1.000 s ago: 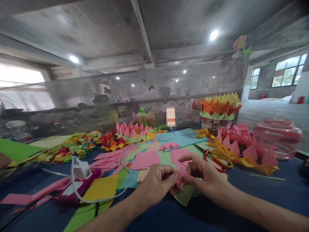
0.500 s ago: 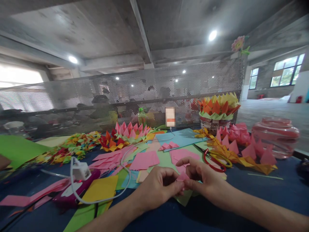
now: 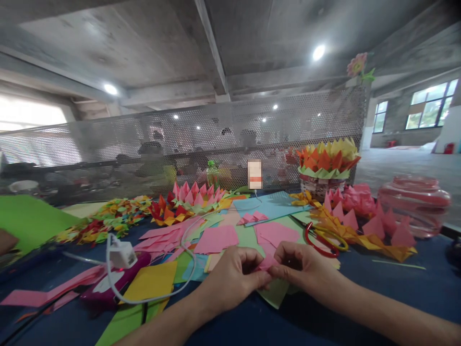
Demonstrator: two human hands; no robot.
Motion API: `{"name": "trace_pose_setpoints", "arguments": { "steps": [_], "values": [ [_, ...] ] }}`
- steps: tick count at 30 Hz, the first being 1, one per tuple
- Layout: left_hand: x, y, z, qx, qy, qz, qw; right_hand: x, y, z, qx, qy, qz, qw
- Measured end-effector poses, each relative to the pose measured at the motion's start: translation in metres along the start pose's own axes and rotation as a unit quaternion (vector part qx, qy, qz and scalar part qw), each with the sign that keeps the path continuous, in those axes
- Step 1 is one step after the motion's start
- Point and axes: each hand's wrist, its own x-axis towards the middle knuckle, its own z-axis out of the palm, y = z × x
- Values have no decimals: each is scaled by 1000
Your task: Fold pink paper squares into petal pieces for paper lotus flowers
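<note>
Between my two hands is a small folded piece of pink paper (image 3: 267,262), pinched close above the table. My left hand (image 3: 239,276) grips its left side with thumb and curled fingers. On the right side, my right hand (image 3: 301,266) pinches it between thumb and forefinger. The fingers hide most of its folds. Just beyond the hands lie pink paper sheets (image 3: 279,234) and another pink stack (image 3: 217,239). Several small folded pink pieces (image 3: 252,218) sit farther back. A light green sheet (image 3: 275,297) shows beneath my hands.
Scissors (image 3: 320,240) with red and yellow handles lie right of my hands. A white cable (image 3: 189,250) loops from a charger (image 3: 122,253) on a purple power strip (image 3: 111,288). A folded-paper basket (image 3: 322,185) and a pink plastic jar (image 3: 414,206) stand at right; a perforated screen (image 3: 216,129) rises behind.
My right forefinger and other fingers have curled down from a raised position and now pinch the pink paper. My left hand has barely moved.
</note>
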Motion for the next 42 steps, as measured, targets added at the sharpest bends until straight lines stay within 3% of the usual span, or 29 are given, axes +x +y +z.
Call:
{"name": "trace_pose_setpoints", "arguments": {
  "steps": [11,17,24,36,42],
  "values": [
    [1,-4,0,55,-19,7,998,0,-7,-1,-24,1,-21,999],
    [-2,-5,0,96,-16,25,995,-2,-9,1,-89,-14,-31,995],
    [-5,0,2,69,-37,1,997,-11,-23,2,-156,-14,-69,985],
    [-3,-10,1,220,8,105,970,-5,-9,0,-151,-12,-52,987],
    [-8,2,2,177,-18,95,980,-10,-21,1,-129,-44,-87,987]
  ]
}}
